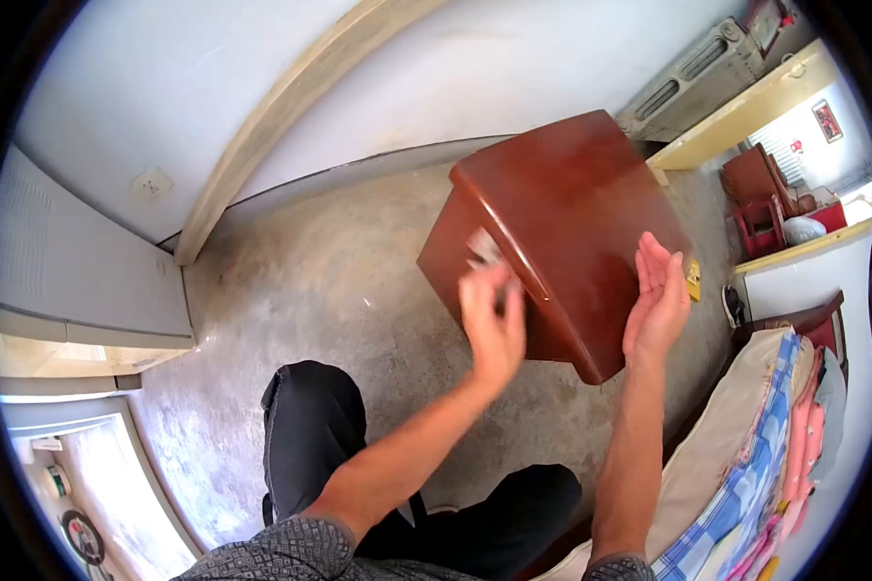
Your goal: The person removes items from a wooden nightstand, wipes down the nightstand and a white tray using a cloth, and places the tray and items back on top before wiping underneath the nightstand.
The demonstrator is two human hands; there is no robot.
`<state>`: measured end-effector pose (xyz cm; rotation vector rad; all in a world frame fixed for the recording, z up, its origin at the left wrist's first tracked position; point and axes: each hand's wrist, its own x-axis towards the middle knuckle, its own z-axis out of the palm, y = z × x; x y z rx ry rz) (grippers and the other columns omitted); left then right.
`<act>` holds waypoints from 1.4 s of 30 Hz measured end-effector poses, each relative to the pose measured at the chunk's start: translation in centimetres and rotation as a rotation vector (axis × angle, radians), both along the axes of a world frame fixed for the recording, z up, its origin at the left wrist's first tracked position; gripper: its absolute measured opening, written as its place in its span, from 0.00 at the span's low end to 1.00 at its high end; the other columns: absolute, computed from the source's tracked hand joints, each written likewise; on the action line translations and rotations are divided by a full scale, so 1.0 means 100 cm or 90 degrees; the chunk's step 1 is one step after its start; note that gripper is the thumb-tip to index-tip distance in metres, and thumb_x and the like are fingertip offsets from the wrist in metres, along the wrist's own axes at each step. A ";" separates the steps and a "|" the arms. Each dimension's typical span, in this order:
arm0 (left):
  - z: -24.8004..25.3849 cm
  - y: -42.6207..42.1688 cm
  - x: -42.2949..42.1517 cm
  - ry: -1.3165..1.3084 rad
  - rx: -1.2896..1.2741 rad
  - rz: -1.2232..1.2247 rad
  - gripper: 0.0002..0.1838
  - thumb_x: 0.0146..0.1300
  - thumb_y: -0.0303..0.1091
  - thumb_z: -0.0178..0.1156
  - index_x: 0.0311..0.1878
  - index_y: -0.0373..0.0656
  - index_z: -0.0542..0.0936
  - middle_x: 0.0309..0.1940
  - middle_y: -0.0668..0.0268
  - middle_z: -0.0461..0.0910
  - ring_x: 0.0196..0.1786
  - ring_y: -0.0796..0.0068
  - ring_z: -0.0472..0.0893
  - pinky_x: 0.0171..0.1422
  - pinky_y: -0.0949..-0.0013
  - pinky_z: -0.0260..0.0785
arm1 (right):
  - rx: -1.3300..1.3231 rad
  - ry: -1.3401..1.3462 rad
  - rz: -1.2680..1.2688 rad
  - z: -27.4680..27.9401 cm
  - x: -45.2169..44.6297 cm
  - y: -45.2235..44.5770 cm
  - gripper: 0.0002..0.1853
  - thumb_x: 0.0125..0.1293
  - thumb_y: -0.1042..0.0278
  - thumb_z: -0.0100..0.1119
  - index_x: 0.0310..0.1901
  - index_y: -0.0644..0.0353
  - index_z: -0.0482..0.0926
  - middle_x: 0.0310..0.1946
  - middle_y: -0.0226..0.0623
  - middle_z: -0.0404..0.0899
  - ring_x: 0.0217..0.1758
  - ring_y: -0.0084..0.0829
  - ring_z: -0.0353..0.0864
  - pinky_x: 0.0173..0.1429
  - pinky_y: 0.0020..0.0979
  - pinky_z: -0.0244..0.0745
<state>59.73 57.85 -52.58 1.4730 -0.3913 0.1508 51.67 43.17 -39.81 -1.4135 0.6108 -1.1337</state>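
Brown box [576,208] ahead of both hands, long front edge slanting from beyond left hand [494,329] down between hands, toward person

Left hand nearer front face, fingers curled, blurred pale thing [483,248] at fingertips; cannot tell if gripped

Right hand [659,300] just right of that edge, palm turned inward, fingers extended, nothing held; contact with box unclear

Knees [315,397] short of hands, bed [722,455] right of right forearm, wall [397,87] beyond box; no obstacle seen between hands and box
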 end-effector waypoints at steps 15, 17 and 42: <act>-0.009 0.001 -0.011 -0.041 -0.054 -0.040 0.09 0.70 0.25 0.65 0.50 0.38 0.79 0.50 0.61 0.77 0.52 0.69 0.77 0.56 0.69 0.71 | -0.022 0.075 0.011 0.007 0.008 0.008 0.21 0.83 0.57 0.50 0.52 0.69 0.85 0.54 0.51 0.86 0.61 0.37 0.85 0.71 0.40 0.76; -0.005 0.013 -0.071 0.071 -0.043 -0.155 0.12 0.66 0.23 0.68 0.50 0.38 0.79 0.55 0.59 0.74 0.53 0.67 0.77 0.52 0.70 0.73 | -0.042 0.079 0.030 0.005 0.006 0.006 0.21 0.83 0.57 0.51 0.51 0.69 0.85 0.53 0.51 0.87 0.60 0.37 0.85 0.70 0.39 0.76; -0.167 -0.026 -0.018 0.342 0.019 0.062 0.15 0.81 0.41 0.54 0.57 0.37 0.71 0.49 0.59 0.77 0.52 0.65 0.77 0.62 0.62 0.70 | -0.059 0.148 0.029 0.002 -0.004 0.007 0.17 0.83 0.63 0.52 0.51 0.71 0.84 0.51 0.48 0.87 0.58 0.41 0.87 0.68 0.40 0.79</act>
